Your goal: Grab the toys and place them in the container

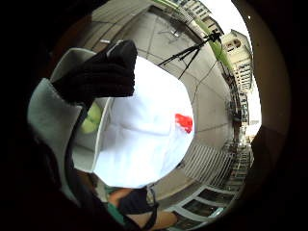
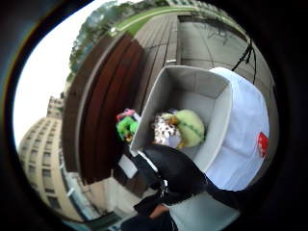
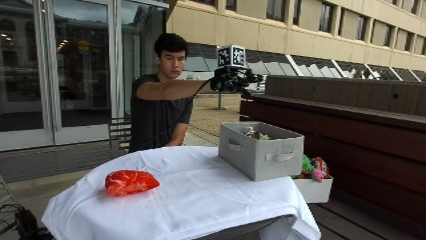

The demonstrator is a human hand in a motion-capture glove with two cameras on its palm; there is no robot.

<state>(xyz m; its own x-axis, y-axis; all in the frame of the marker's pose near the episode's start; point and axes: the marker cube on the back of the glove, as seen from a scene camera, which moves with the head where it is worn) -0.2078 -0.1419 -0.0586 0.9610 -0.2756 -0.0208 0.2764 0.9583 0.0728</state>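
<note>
My gloved right hand hangs in the air well above the grey fabric container, which stands on the white-clothed table. Its fingers curl loosely and nothing shows between them. Inside the container lie a green plush toy and a spotted toy; their tops show over the rim. A red toy lies on the cloth near the table's left front, far from the hand, and it also shows in the palm views.
A small white box with green and pink toys stands beside the table on a dark wooden bench. The person's torso is behind the table's far edge. A tripod stands on the paving beyond.
</note>
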